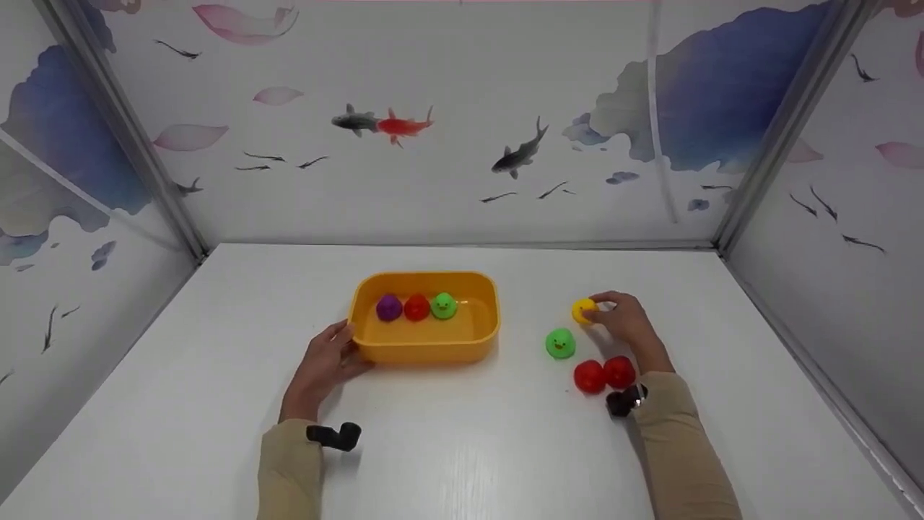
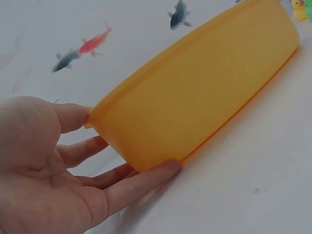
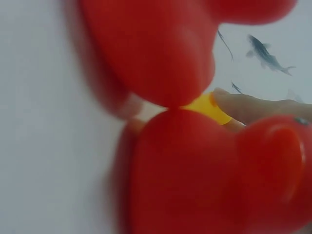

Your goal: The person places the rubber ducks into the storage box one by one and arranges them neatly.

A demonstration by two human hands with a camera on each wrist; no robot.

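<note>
My right hand (image 1: 626, 321) pinches a small yellow toy duck (image 1: 581, 310), thumb and fingers closed to its width — to the right of the yellow-orange, round-cornered plastic tub (image 1: 433, 354). My left hand (image 1: 325, 363) grips the tub's left end, thumb at the rim. The tub holds a round purple toy (image 1: 389, 308), a round red toy (image 1: 417, 308) and a green toy duck (image 1: 443, 307); also right of it — a second green duck (image 1: 560, 344) and two glossy red toys (image 1: 590, 378).
</note>
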